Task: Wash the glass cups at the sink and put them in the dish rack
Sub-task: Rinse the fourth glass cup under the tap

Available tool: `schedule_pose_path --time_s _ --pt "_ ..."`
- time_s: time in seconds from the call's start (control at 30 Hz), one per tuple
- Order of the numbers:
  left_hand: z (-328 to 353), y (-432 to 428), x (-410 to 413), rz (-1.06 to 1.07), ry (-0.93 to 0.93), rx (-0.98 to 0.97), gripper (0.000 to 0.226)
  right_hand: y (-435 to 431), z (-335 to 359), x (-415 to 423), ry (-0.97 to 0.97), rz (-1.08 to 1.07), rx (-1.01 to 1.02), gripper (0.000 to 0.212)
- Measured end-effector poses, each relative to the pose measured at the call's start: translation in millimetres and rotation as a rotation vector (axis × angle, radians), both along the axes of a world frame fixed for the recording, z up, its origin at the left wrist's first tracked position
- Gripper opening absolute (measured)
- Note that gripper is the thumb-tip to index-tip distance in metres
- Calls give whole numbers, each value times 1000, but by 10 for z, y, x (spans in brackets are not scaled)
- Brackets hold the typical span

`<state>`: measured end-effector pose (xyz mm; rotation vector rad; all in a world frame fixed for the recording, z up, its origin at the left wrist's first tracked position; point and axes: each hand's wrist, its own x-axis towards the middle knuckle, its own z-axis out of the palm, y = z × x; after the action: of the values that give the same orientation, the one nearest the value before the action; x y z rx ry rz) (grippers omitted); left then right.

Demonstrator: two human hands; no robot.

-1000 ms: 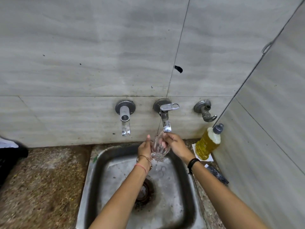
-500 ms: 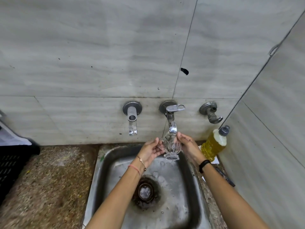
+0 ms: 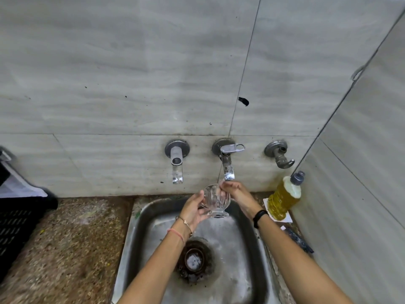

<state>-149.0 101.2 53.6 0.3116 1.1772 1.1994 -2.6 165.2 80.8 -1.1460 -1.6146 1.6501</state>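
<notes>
The glass cup (image 3: 215, 199), ribbed and footed, is hanging over the back of the sink (image 3: 131, 233), tilting with its mouth toward the upper left and its foot pointing down. The left hand (image 3: 192, 210) is cradling it from the sink's left side, fingers curling round the bowl. The right hand (image 3: 235, 191) is meeting it from the sink's right side, fingertips (image 3: 222, 184) pinching the cup's top rim. So both hands are holding the one cup.

On the wall behind the sink, the middle tap (image 3: 228, 163) is sitting right above the cup, its spout nearly touching those fingertips. Whether water is running, I cannot tell. The left tap (image 3: 176, 163) and the right valve (image 3: 279, 154) are flanking it.

Down in the sink's floor the drain (image 3: 194, 258) is showing dark between the two forearms. At the sink's back right corner a yellow bottle (image 3: 283, 196) is standing, leaning a little. Left of the sink the speckled counter (image 3: 65, 249) is carrying a black crate (image 3: 15, 227), well apart from the cup.
</notes>
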Motion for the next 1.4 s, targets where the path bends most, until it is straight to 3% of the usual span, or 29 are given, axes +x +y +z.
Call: schedule_pose_path --time_s 0.23,0.4,0.47,0.63,0.77,0.83,0.93,1.07,1.23,1.4 --pt "4 23 35 101 36 -44 19 2 78 -136 -2 18 -77 44" --pt "31 62 25 121 -114 -35 13 -21 -6 -124 255 -77 -171 18" --pt "53 67 28 83 -143 -59 16 -10 35 -156 228 -92 -147 18" --pt "189 128 68 -116 -201 -98 68 -24 74 -302 -18 -97 43 32" --pt "205 187 64 -145 -269 15 74 -18 58 -357 71 -183 -9 35" --pt "167 213 44 -84 -349 -3 76 -8 51 -346 131 -218 -51 42" --pt "88 242 68 -98 -407 -82 84 -13 37 -384 95 -266 12 34" --pt "78 267 84 -139 -325 -7 67 37 14 -399 -120 -278 144 41" --pt "111 307 22 -29 -409 41 65 6 15 -253 97 -170 1 33" --pt "60 279 80 -105 -300 -19 56 91 -89 -353 -154 -169 166 30"
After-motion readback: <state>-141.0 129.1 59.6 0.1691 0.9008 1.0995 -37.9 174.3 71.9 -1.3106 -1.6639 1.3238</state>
